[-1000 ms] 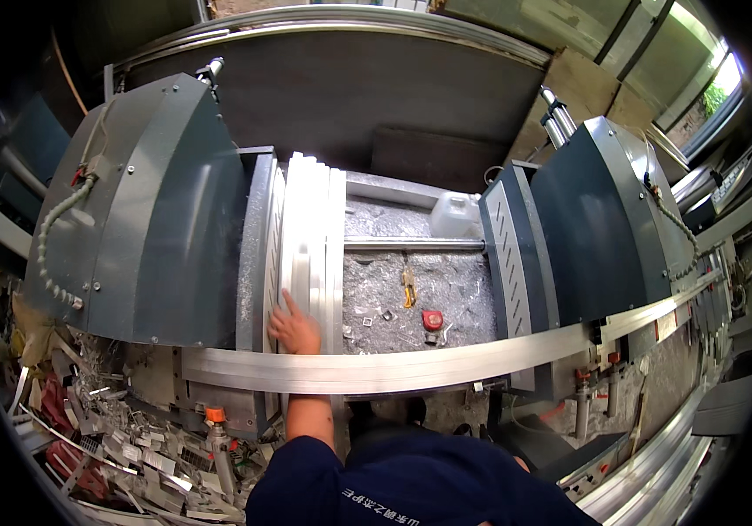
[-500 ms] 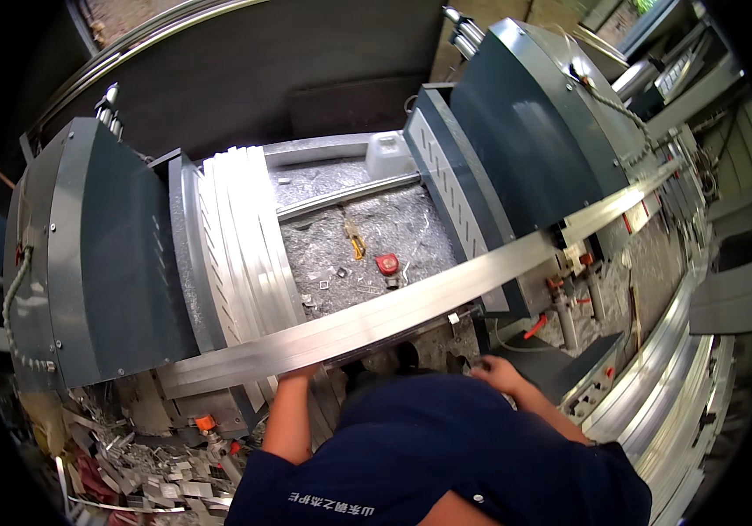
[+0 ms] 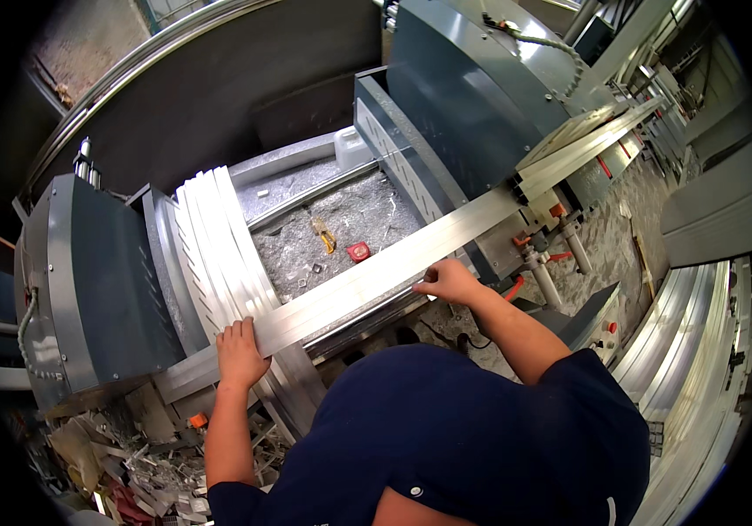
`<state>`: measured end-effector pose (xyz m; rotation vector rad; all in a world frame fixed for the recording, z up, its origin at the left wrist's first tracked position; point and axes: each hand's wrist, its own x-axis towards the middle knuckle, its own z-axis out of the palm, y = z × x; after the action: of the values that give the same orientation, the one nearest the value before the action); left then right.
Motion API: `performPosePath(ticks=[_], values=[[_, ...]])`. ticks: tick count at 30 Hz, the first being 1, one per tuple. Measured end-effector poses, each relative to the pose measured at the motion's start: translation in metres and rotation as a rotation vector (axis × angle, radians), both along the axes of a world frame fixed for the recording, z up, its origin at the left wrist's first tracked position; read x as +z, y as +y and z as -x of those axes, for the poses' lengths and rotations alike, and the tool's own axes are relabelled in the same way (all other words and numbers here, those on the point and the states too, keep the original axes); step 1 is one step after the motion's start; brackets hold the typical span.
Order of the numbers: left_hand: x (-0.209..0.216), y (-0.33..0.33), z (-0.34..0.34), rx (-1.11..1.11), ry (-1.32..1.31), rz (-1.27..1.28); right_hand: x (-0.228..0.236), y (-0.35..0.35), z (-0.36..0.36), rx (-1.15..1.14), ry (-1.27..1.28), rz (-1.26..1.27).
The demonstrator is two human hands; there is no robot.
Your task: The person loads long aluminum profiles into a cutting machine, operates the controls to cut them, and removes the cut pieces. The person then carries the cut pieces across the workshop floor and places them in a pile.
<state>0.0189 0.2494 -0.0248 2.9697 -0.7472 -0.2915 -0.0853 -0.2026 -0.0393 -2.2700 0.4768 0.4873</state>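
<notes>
Past the far edge of the grey metal bed [image 3: 284, 164] you face a flat dark panel [image 3: 218, 98]; worn grey floor [image 3: 613, 230] lies rightward

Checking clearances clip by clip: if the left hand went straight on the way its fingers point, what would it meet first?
Likely the row of long silver metal profiles beyond the flat silver metal bar under the left hand; exact depth is unclear.

wide head-worn view, angled downward

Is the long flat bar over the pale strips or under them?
Over them: the bar hides part of the strips, which show again on its near side. Whether it touches them, I cannot tell.
</notes>
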Motion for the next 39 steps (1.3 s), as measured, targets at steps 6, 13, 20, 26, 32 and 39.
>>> performPosePath(ticks=[6, 13, 20, 26, 32, 39], values=[[0.045, 0.0, 0.004, -0.059, -0.175, 0.074, 0.012, -0.034, 0.021, 0.278, -0.55, 0.519], [0.132, 0.032, 0.029, -0.144, -0.566, 0.027, 0.05, -0.064, -0.009, 0.378, -0.809, 0.756], [0.2, 0.037, 0.034, -0.176, -0.874, -0.031, 0.131, -0.071, 0.03, 0.33, -0.96, 0.674], [0.254, -0.041, -0.011, 0.077, -1.173, 0.679, 0.163, -0.067, 0.097, 0.226, -0.646, 0.434], [0.23, -0.12, -0.028, -0.281, -0.911, 0.739, 0.142, -0.024, 0.113, -0.024, -0.177, -0.092], [0.082, -0.108, 0.023, -0.115, -0.298, 0.666, 0.004, -0.022, 0.09, -0.296, -0.077, 0.103]])
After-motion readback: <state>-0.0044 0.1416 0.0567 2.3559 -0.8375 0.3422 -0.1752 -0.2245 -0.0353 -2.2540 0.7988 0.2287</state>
